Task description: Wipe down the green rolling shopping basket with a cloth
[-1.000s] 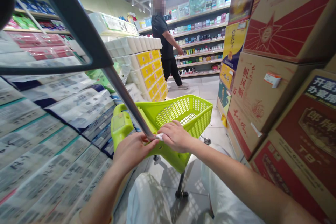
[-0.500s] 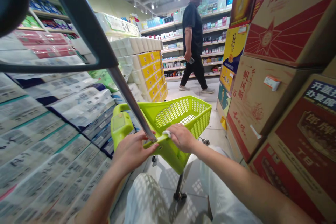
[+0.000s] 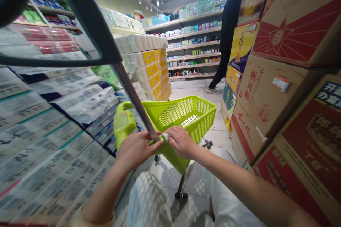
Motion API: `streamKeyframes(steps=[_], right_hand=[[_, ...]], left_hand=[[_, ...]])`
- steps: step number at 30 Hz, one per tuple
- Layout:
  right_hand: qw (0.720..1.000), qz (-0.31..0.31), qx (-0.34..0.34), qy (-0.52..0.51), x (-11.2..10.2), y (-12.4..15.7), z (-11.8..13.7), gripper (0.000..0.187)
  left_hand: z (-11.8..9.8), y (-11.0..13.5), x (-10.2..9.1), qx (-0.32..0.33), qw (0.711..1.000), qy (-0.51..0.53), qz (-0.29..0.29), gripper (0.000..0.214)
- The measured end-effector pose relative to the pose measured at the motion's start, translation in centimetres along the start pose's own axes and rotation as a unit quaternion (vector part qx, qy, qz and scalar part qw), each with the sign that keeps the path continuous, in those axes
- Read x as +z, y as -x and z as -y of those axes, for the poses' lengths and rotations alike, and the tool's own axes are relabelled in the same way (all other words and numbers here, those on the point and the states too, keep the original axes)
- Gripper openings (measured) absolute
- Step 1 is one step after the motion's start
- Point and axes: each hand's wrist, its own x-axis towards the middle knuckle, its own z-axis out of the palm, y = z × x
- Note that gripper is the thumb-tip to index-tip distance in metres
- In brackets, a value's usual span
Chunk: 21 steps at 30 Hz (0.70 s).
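A lime-green shopping cart point(image 3: 157, 115) stands in front of my knees, its basket of perforated plastic. From its near rim a metal pole point(image 3: 138, 104) slants up to a dark grey loop handle point(image 3: 106, 35) close to the camera. My left hand point(image 3: 138, 149) grips the rim at the pole's foot, thumb on the near side and fingers behind the pole. Close beside it, my right hand point(image 3: 181, 142) is closed over the rim. A small white wad point(image 3: 165, 136), perhaps cloth, is pressed under its fingertips against the plastic.
Stacked paper packs point(image 3: 64, 138) line the left side, with yellow-sided packs point(image 3: 154, 72) farther on. Cardboard cartons point(image 3: 263, 92) rise close on the right. Shelves of small goods point(image 3: 191, 48) stand at the back. A person in dark clothes point(image 3: 226, 39) is partly behind the cartons.
The person in the aisle has walked rightward, now partly behind the cartons. My right hand and the white wad have shifted slightly left along the rim, nearer the pole. My left hand stays put.
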Motion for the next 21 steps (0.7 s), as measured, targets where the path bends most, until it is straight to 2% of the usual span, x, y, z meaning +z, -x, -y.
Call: streamKeyframes(steps=[8,10,12,14,16,18,21], right_hand=[[1.0,0.015,-0.009,-0.025,-0.5,-0.1,0.5,0.027],[1.0,-0.023,-0.005,-0.017,-1.3,-0.3,0.5,0.035],[0.996,-0.094,0.004,0.005,-2.3,-0.6,0.8,0.043],[0.988,-0.15,0.004,0.032,-3.3,-0.9,1.4,0.035],[0.983,-0.17,-0.007,0.062,-3.9,-1.3,2.2,0.017],[0.983,-0.161,-0.021,0.084,-4.1,-1.5,2.9,0.007],[0.985,-0.138,-0.039,0.096,-3.9,-1.7,3.4,0.007]], left_hand=[[0.0,0.2,-0.1,-0.025,1.0,-0.013,-0.005,0.034],[-0.1,0.2,-0.1,-0.028,1.0,-0.01,0.005,0.033],[-0.1,0.2,-0.2,-0.031,0.999,-0.011,0.01,0.033],[-0.1,0.2,-0.2,-0.036,0.999,-0.017,0.013,0.034],[-0.2,0.2,-0.3,-0.04,0.999,-0.023,0.015,0.034],[-0.3,0.2,-0.4,-0.041,0.999,-0.028,0.017,0.035],[-0.3,0.2,-0.4,-0.036,0.999,-0.031,0.019,0.036]])
